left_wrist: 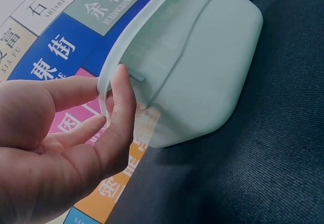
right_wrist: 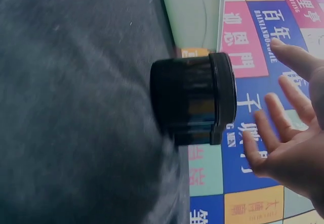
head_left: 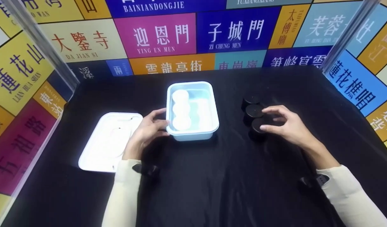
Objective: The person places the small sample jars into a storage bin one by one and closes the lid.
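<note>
A pale blue-green plastic container [head_left: 193, 136] stands in the middle of the black cloth. Inside it, white round objects [head_left: 181, 108] line its left side, and a bright glare hides detail along its right side. My left hand [head_left: 149, 127] pinches the container's left rim; the left wrist view shows finger and thumb on either side of that rim [left_wrist: 103, 82]. To the right stand three black round jars [head_left: 254, 110] with lids, close together in a row. My right hand [head_left: 286, 123] hovers beside them, fingers spread and holding nothing; the right wrist view shows a gap between the fingers and the nearest jar [right_wrist: 187, 97].
A white lid [head_left: 100, 148] lies on the cloth left of the container, partly behind my left forearm. Colourful panels [head_left: 155, 34] with lettering wall off the back and both sides of the black-covered table [head_left: 218, 183]. Metal posts [head_left: 51, 47] mark the back corners.
</note>
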`<control>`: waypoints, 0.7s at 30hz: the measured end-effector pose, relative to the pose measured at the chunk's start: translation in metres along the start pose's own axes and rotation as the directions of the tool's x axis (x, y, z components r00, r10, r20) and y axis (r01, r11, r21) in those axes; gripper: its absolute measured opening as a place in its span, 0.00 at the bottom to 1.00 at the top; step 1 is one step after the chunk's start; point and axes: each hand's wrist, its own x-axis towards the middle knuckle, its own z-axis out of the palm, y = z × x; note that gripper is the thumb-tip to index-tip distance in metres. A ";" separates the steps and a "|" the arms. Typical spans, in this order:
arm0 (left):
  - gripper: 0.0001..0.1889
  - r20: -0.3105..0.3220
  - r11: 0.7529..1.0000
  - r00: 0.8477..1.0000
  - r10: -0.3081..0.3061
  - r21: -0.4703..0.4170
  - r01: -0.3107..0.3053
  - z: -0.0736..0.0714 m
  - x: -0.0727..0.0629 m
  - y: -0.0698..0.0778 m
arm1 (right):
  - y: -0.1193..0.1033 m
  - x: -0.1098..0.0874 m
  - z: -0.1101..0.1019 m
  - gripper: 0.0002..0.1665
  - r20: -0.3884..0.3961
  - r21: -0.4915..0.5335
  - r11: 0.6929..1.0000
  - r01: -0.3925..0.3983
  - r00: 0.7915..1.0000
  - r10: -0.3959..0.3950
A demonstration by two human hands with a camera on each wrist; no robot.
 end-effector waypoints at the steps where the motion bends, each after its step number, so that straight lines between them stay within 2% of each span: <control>1: 0.32 -0.001 1.000 1.000 -0.001 0.000 0.001 0.000 0.000 0.000 | 0.002 -0.001 -0.001 0.30 0.015 -0.022 1.000 -0.020 1.000 0.020; 5: 0.33 0.004 1.000 1.000 0.001 -0.004 -0.001 -0.001 0.000 0.000 | 0.010 -0.007 0.001 0.36 0.078 -0.052 0.993 -0.103 0.991 0.107; 9: 0.33 0.000 1.000 1.000 -0.003 -0.004 0.003 -0.002 -0.002 -0.002 | 0.014 -0.008 0.006 0.41 0.128 -0.016 0.988 -0.154 0.980 0.155; 21: 0.33 0.002 1.000 1.000 -0.003 -0.006 0.003 -0.002 -0.001 0.000 | 0.023 -0.008 0.012 0.43 0.144 0.001 0.980 -0.201 0.969 0.199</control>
